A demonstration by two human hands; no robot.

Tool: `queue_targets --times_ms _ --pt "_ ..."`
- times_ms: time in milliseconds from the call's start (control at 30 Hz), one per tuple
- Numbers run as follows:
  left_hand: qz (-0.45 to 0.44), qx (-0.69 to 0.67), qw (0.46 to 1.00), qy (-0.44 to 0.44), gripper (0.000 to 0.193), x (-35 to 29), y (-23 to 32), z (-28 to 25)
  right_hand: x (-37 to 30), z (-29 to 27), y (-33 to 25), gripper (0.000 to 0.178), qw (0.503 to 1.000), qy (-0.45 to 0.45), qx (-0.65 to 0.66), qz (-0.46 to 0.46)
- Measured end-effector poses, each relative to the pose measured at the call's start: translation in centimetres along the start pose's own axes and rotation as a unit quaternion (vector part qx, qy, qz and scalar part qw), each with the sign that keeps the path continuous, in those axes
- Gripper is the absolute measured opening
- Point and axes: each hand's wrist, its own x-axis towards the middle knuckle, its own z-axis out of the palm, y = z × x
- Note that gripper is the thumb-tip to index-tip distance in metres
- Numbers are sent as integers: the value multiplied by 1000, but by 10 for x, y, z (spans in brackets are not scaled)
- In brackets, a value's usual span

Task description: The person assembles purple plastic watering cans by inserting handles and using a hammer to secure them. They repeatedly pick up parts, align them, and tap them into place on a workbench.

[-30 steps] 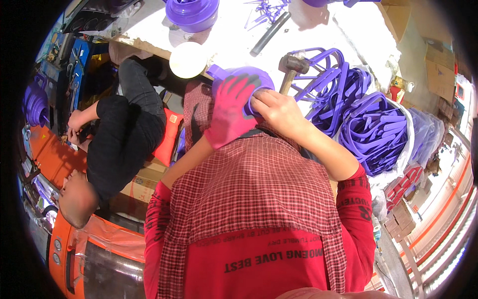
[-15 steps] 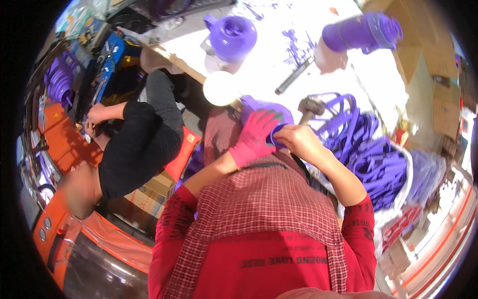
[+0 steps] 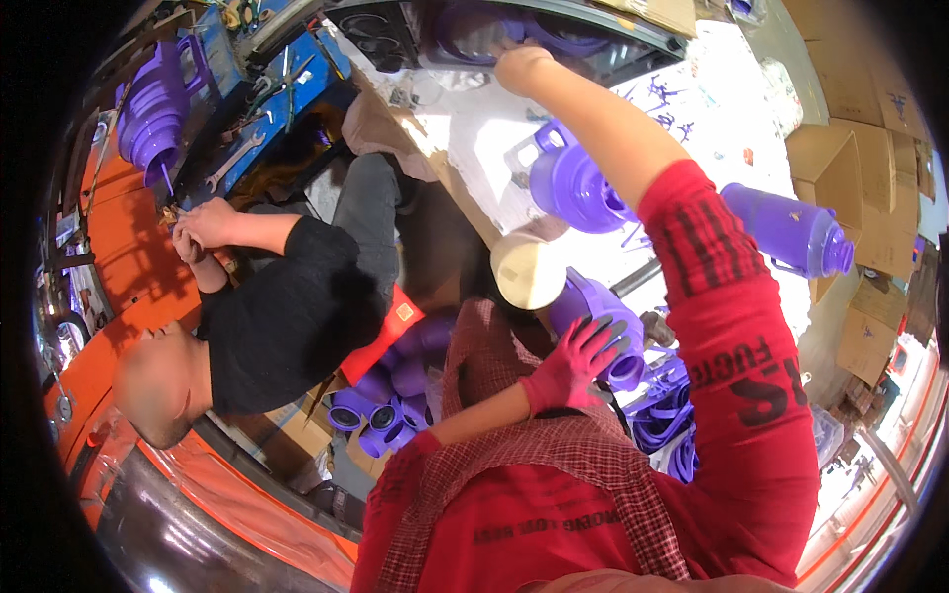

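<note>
1. While a purple plastic jug (image 3: 605, 321) is gripped by the left hand (image 3: 576, 363) in its pink glove, fingers spread over the jug's side, a cream round lid (image 3: 528, 269) is seen just above that grip.
2. The right hand (image 3: 518, 65) is stretched far beyond the jug, its bare fist reaching the dark machine opening (image 3: 514, 35); whether anything is clasped there cannot be told.
3. Beneath the outstretched forearm a second purple jug (image 3: 571, 183) is stood on the white table (image 3: 474, 138); left of the grip, well apart, a co-worker in black (image 3: 277, 316) is seated.

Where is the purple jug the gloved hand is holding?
In the head view, centre-right: the purple jug sits under the gloved left hand, beside the cream lid.
</note>
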Motion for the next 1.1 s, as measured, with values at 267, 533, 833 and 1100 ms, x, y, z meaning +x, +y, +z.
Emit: queue_targets --times_ms 267,533,833,1100 --pt "-220 -155 956 116 80 -23 9 -59 -17 2 4 46 991 -97 61 -73" --pt "-267 -338 891 144 66 -4 31 -77 30 4 8 41 997 -79 6 -13" --pt "-221 -469 780 351 95 -48 25 -98 -301 -47 3 31 592 168 784 -77" --pt "-15 -70 997 26 110 -13 60 -39 -559 97 -164 71 334 209 874 285"
